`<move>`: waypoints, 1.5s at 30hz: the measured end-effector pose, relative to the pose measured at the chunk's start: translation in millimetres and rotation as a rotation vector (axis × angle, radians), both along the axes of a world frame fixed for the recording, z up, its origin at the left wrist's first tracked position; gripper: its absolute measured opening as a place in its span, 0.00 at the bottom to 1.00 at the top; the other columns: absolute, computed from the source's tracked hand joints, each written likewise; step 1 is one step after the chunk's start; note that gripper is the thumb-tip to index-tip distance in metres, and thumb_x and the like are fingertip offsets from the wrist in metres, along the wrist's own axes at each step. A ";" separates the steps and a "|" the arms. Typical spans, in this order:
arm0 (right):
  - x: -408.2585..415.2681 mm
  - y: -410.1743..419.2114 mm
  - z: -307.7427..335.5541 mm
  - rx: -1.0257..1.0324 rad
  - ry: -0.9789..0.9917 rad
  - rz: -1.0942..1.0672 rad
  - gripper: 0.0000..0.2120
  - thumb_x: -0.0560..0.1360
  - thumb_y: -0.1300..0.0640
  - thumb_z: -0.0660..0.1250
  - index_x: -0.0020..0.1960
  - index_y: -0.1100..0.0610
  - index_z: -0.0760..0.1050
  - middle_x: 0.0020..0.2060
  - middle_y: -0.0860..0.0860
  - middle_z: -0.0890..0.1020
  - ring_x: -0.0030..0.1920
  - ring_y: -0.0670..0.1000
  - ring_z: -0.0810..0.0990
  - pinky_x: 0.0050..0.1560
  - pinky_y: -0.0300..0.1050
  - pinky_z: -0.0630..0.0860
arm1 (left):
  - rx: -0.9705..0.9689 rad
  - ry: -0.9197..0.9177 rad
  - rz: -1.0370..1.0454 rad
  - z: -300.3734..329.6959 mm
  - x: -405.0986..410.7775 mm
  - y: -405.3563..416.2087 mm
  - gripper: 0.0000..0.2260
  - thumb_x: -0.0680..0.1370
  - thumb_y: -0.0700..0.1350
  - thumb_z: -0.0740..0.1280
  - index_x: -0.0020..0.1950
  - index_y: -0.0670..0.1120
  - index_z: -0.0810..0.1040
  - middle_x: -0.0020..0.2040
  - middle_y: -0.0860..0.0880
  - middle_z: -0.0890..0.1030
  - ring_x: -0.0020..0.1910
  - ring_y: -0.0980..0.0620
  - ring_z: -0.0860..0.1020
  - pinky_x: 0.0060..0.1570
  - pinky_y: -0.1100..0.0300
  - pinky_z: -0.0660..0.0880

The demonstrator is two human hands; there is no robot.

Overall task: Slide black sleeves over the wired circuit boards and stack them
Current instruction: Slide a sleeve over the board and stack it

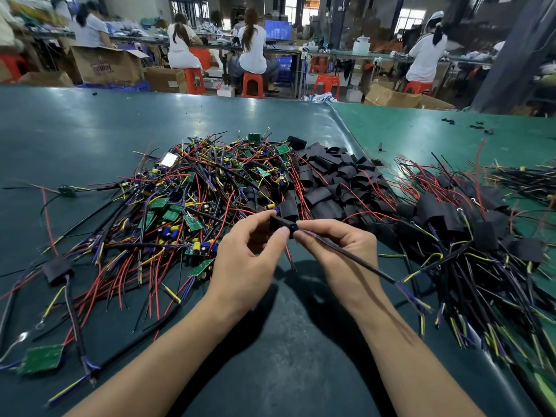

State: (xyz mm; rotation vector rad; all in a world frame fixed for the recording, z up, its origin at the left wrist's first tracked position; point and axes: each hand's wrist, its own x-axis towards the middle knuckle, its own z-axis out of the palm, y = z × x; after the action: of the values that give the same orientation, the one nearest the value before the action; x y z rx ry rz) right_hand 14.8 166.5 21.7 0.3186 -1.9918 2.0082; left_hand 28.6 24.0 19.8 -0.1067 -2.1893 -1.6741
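While my left hand (251, 251) pinches the black sleeve (281, 224) above the table (75, 130), my right hand (337, 245) grips the board's wire bundle (346, 255), feeding it in (board nearly hidden). Next, I judge: seat it fully, then stack it on the sleeved pile (469, 224) to my right.

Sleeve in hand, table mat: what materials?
Black sleeve: looks like thin matte polymer tubing, maybe heat-shrink; the loose ones in the pile lie flattened and creased. Table mat: likely rubber or vinyl sheet, glossy green, mirrors the lights, edge curls up.
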 end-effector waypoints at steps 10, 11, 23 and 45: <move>-7.6 -1.1 -5.4 -0.204 -0.200 -0.026 0.07 0.77 0.60 0.69 0.52 0.59 0.84 0.46 0.57 0.86 0.47 0.54 0.84 0.48 0.53 0.83 | -0.002 -0.005 -0.103 -2.9 7.8 5.3 0.22 0.75 0.39 0.72 0.69 0.42 0.74 0.57 0.46 0.80 0.51 0.62 0.80 0.53 0.73 0.73; -8.5 -1.6 -4.7 -0.251 -0.215 -0.022 0.07 0.77 0.60 0.68 0.50 0.60 0.84 0.47 0.57 0.86 0.49 0.55 0.84 0.48 0.54 0.83 | 0.001 -0.010 -0.094 -2.3 7.6 5.7 0.23 0.75 0.39 0.72 0.70 0.41 0.74 0.57 0.46 0.80 0.51 0.61 0.80 0.53 0.73 0.72; -7.4 -0.1 -2.5 -0.290 -0.183 -0.016 0.08 0.76 0.62 0.69 0.43 0.56 0.86 0.42 0.56 0.87 0.44 0.54 0.86 0.41 0.45 0.81 | 0.197 -0.090 -0.180 2.7 6.8 3.8 0.27 0.72 0.43 0.73 0.70 0.42 0.73 0.62 0.43 0.79 0.61 0.49 0.79 0.65 0.49 0.73; -9.6 3.9 -9.1 -0.210 -0.152 -0.087 0.04 0.72 0.63 0.75 0.41 0.56 0.85 0.36 0.53 0.86 0.35 0.46 0.82 0.36 0.38 0.78 | 0.243 -0.112 -0.273 -0.2 5.8 6.7 0.13 0.70 0.40 0.71 0.48 0.56 0.81 0.43 0.63 0.84 0.45 0.68 0.80 0.46 0.74 0.73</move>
State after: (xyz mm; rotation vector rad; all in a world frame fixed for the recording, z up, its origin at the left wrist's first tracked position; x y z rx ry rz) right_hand 5.3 170.4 12.7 0.0332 -1.8212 2.2178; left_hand 34.5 30.6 19.6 -0.2616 -2.1049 -2.1305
